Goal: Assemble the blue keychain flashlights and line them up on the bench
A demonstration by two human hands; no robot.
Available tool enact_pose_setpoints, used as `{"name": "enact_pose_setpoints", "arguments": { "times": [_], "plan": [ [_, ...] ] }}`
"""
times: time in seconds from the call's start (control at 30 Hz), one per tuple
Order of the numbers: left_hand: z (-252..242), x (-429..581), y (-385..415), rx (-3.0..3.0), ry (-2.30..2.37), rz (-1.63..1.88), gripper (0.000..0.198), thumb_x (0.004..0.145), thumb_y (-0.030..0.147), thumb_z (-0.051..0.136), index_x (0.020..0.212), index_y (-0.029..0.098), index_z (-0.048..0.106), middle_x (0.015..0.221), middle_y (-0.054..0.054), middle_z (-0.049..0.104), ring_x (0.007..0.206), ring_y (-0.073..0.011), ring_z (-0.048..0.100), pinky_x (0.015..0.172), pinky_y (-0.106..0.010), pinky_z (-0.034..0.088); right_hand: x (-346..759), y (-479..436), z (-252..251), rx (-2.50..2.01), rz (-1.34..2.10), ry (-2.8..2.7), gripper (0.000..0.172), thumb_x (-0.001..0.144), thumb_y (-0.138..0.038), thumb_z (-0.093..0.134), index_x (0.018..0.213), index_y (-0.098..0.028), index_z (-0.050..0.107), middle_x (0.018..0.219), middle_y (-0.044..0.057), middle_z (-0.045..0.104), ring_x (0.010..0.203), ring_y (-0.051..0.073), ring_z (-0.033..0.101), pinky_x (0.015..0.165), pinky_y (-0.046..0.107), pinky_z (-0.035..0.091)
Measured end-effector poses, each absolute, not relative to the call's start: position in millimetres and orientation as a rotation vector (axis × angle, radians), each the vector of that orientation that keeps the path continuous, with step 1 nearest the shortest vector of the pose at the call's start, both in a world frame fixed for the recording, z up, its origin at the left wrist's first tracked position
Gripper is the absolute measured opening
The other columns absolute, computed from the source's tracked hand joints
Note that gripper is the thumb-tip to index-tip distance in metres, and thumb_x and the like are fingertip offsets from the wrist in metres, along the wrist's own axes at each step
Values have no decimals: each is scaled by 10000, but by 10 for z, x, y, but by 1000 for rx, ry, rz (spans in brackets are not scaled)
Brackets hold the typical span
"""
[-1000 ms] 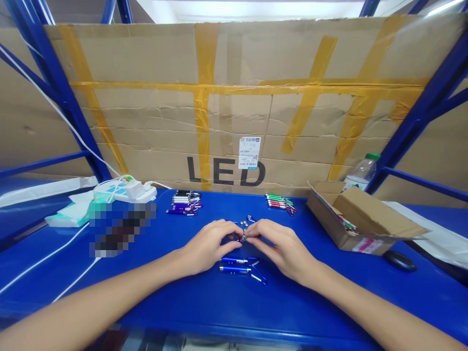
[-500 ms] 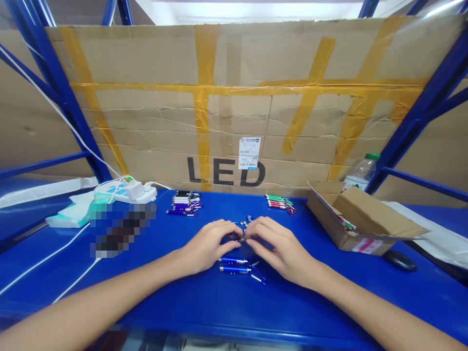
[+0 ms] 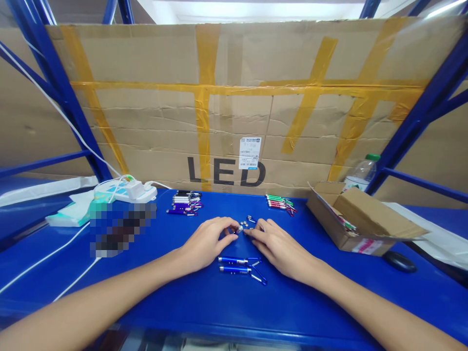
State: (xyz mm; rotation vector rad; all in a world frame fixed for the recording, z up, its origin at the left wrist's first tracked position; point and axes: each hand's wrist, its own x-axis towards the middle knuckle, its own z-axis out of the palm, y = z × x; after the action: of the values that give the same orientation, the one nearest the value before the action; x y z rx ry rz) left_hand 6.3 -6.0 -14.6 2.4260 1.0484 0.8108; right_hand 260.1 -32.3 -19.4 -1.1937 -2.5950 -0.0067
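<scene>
My left hand (image 3: 212, 241) is closed in a pinch on a small piece with a silvery end, mostly hidden by the fingers. Close by on its right, my right hand (image 3: 276, 246) has its fingertips together beside that silvery end; whatever they hold is too small to name. Several small silver round pieces (image 3: 244, 224) lie just beyond the fingertips, near a blue carabiner clip (image 3: 250, 219). Nearer to me, two blue pen-shaped torches (image 3: 234, 269) with clips lie side by side on the blue table (image 3: 204, 307).
Black, silver and purple torches (image 3: 185, 200) lie at the back left, green and red ones (image 3: 280, 202) at the back right. An open cardboard box (image 3: 351, 241), a black mouse (image 3: 399, 261) and a bottle (image 3: 361, 173) are right; a power strip (image 3: 126, 191) is left.
My right hand has turned and its fingers have drawn closer together. The silvery end at my left fingertips now shows more clearly, and the left fingers have shifted slightly left.
</scene>
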Motion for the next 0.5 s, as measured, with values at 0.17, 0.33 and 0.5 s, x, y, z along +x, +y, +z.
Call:
{"name": "enact_pose_setpoints", "arguments": {
  "times": [0.17, 0.33, 0.5],
  "plan": [
    [-155, 68, -64, 2431, 1040, 792, 152, 1010, 218, 694, 1160, 215, 718, 1125, -39, 788, 984, -221, 731, 931, -357, 552, 2599, -349, -126, -1105, 66, -2601, 177, 1104, -191, 533, 1059, -225, 702, 1065, 76, 662, 984, 267, 580, 879, 408, 492],
    [-148, 64, -64, 2436, 1030, 781, 151, 1015, 235, 683, 1163, 218, 714, 1092, -41, 784, 987, -225, 727, 927, -357, 552, 2607, -374, -130, -1062, 203, -2588, 71, 1091, -191, 574, 1045, -235, 606, 1120, 51, 658, 1064, 259, 603, 972, 421, 476],
    [-148, 57, -56, 2446, 1013, 770, 150, 1013, 226, 678, 1158, 220, 717, 1088, -39, 785, 976, -219, 725, 919, -344, 549, 2588, -402, -101, -1041, 216, -2550, 103, 1112, -188, 513, 1044, -239, 569, 1116, 63, 643, 1034, 249, 607, 937, 407, 502]
  ]
}}
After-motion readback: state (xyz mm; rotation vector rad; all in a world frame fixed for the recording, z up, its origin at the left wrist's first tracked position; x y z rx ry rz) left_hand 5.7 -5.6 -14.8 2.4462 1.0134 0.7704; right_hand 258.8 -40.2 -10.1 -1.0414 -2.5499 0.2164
